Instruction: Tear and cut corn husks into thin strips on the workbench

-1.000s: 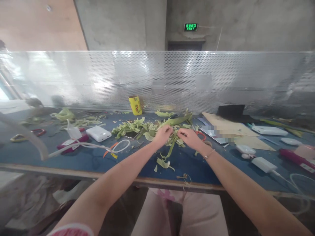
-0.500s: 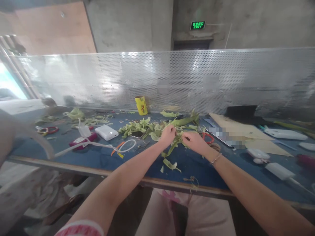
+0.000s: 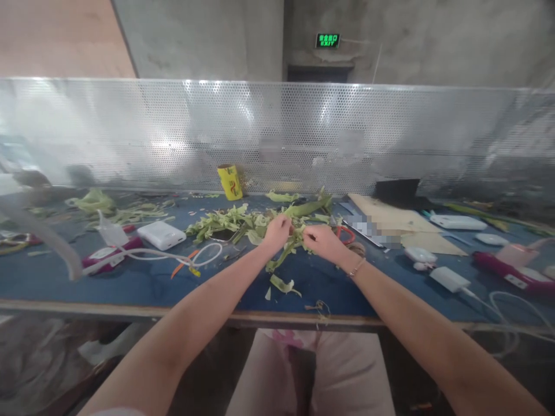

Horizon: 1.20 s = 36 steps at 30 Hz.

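Observation:
My left hand (image 3: 278, 231) is closed, its fingers pinched at a bunch of pale green leaf strips (image 3: 297, 236) over the blue table. Facing it a short way to the right, my right hand (image 3: 321, 238) is also closed on the strips. The exact bits between the fingertips are too small to make out. A heap of torn green leaves (image 3: 229, 219) spreads to the left, and one broad long leaf (image 3: 310, 206) lies behind my hands. Nearer me lies a loose curled strip (image 3: 284, 285). A red loop handle (image 3: 346, 234) shows beside my right hand.
At the back stands a yellow wrapped cylinder (image 3: 230, 184) before a perforated metal screen (image 3: 173, 133). White box (image 3: 162, 235), purple device (image 3: 110, 257) and cables are on the left. Brown paper (image 3: 385, 216), a white charger (image 3: 450, 279) and another purple device (image 3: 515, 280) are on the right.
The view has turned to the right, so everything sits further left and more of the right side shows. Both hands stay closed at the leaf strips with little change between them.

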### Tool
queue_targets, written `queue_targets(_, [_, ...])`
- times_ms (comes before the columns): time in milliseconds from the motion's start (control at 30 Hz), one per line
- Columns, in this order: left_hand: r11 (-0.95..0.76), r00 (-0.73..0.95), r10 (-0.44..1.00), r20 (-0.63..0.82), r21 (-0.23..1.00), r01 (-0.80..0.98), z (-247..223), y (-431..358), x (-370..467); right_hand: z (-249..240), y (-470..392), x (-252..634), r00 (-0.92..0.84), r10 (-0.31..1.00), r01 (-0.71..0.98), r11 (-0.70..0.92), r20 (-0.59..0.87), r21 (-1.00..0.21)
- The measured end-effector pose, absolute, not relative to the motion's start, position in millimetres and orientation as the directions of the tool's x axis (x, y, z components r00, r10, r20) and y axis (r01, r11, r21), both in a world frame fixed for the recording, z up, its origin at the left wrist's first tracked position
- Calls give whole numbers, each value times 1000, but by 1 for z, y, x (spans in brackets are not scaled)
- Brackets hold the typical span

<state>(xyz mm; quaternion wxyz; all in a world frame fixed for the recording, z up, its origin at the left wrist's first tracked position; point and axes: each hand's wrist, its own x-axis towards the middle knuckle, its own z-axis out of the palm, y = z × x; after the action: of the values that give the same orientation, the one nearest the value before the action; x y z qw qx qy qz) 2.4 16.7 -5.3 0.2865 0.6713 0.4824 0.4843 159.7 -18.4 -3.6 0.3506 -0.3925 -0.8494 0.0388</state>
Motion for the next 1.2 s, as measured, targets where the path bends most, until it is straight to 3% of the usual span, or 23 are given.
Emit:
queue_targets(267, [-403, 68, 892, 446, 720, 565, 1, 9, 4, -2, -22, 155, -459, 725, 632, 673, 513, -384])
queue_targets(467, [-355, 54, 910, 412, 703, 615, 3, 8, 6, -5, -22, 153, -425, 742, 586, 662, 518, -468])
queue_targets(1200, [-281, -21, 900, 436, 615, 737, -6, 11, 11, -13, -22, 139, -418, 742, 656, 646, 525, -391])
